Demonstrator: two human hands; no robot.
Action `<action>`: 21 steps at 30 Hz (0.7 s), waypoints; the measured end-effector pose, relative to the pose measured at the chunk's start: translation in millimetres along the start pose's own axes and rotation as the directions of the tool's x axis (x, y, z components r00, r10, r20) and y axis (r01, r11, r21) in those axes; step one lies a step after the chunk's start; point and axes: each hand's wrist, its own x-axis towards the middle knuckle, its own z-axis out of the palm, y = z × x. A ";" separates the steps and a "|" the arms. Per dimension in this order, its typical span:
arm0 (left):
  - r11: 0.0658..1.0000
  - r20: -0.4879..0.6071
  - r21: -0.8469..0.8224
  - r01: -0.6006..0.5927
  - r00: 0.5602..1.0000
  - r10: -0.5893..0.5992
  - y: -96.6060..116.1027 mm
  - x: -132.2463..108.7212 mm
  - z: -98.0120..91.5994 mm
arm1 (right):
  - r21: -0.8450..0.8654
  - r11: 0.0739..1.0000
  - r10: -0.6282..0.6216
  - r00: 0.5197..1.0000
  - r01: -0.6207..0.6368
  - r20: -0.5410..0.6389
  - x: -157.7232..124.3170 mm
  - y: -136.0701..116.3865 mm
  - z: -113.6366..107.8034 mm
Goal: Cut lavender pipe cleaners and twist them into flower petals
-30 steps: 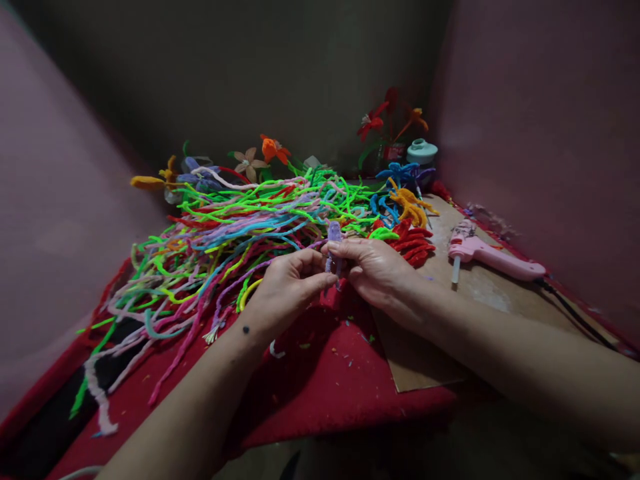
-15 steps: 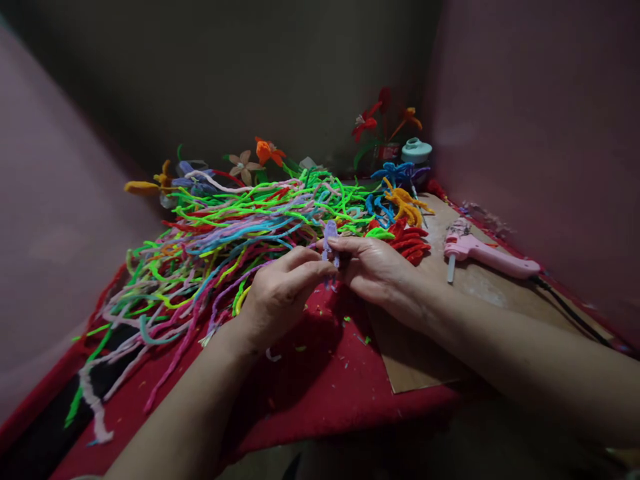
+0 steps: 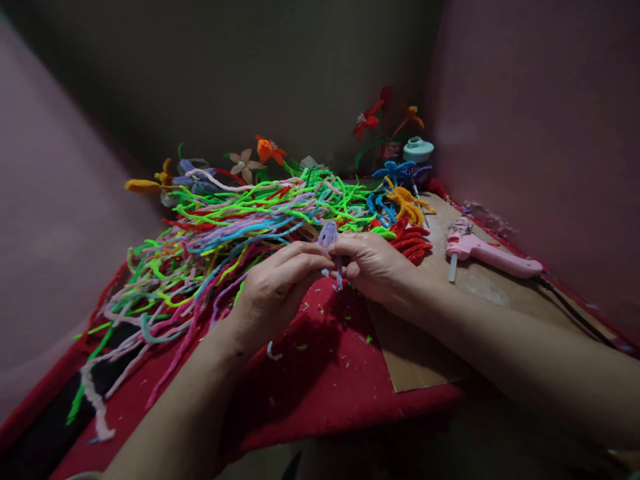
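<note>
My left hand (image 3: 273,287) and my right hand (image 3: 377,265) meet at the middle of the red cloth (image 3: 320,373). Both pinch a short, folded lilac pipe cleaner (image 3: 330,237) that stands upright between the fingertips. Its looped top rises above my fingers and a thin tail hangs below them. Just behind the hands lies a big heap of loose pipe cleaners (image 3: 225,233) in green, pink, blue, red and yellow.
A pink glue gun (image 3: 487,255) with a black cord lies on a brown cardboard sheet (image 3: 480,293) at the right. Red, yellow and blue bent pieces (image 3: 407,213) lie beside it. Finished pipe-cleaner flowers (image 3: 260,155) and a small teal pot (image 3: 418,149) stand along the back wall.
My left hand has turned and slid its fingers over the lilac pipe cleaner, which now shows a tail below the fingers. My right hand keeps its pinch in nearly the same place.
</note>
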 end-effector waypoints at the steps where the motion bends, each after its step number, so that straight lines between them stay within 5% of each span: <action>1: 1.000 0.007 -0.003 -0.001 1.000 0.001 0.6 0.1 0.0 | -0.012 1.000 -0.011 1.000 0.012 0.021 0.1 0.0 -0.3; 10: 0.990 -0.001 -0.140 -0.011 1.000 0.011 1.4 -1.3 3.0 | 0.011 0.997 -0.074 0.996 0.073 0.051 -3.0 -0.8 2.7; 14: 0.935 0.027 -0.327 0.135 0.991 -0.133 5.9 -0.3 0.0 | -0.002 0.999 -0.033 0.998 0.033 0.057 -6.1 -3.1 4.1; 17: 0.742 -0.067 -0.557 0.374 0.870 -0.489 4.1 0.7 -1.5 | -0.111 0.994 -0.002 0.997 0.011 0.080 -8.5 -4.4 3.0; 19: 0.550 0.008 -0.669 0.500 0.745 -0.667 0.0 1.6 -1.1 | -0.189 0.982 0.007 0.997 0.008 0.078 -10.2 -4.7 2.4; 21: 0.420 0.155 -0.678 0.604 0.675 -0.721 -3.9 2.8 0.3 | -0.242 0.970 -0.001 0.997 0.020 0.078 -11.8 -4.5 2.3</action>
